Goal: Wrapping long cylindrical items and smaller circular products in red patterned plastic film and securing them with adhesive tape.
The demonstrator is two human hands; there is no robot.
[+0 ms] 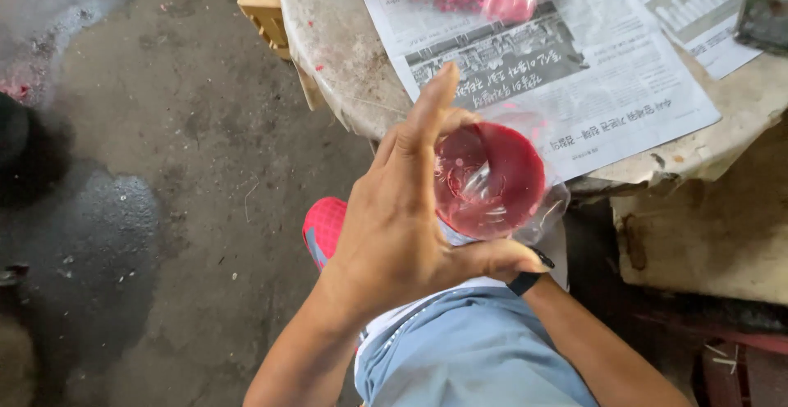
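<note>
Head view, looking down past the lap.

Left hand (394, 218): raised in front of the body, fingers straight and together, pointing up toward the table; thumb stretched out to the right along the bottom. Hand open, palm turned toward the red disc (492, 179), its fingers along the disc's left edge, touching or nearly so; contact not resolvable.

Red disc: round, flat, wrapped in a clear plastic bag (538, 214). It sits just right of the left palm, held off the table, in front of the table's near edge. Flat face turned up toward the camera; being round, it has no long axis in this view. Loose bag material bunches at the lower right.

Right hand: hidden under the disc and behind the left thumb; only the forearm and a black wristband (525, 280) show. Grip cannot be told.

Surroundings: newspaper (574, 87) spread on the worn stone table (336, 54), its near corner just behind the disc. Red shoe (324, 226) on the wet concrete floor (164, 169) below.
</note>
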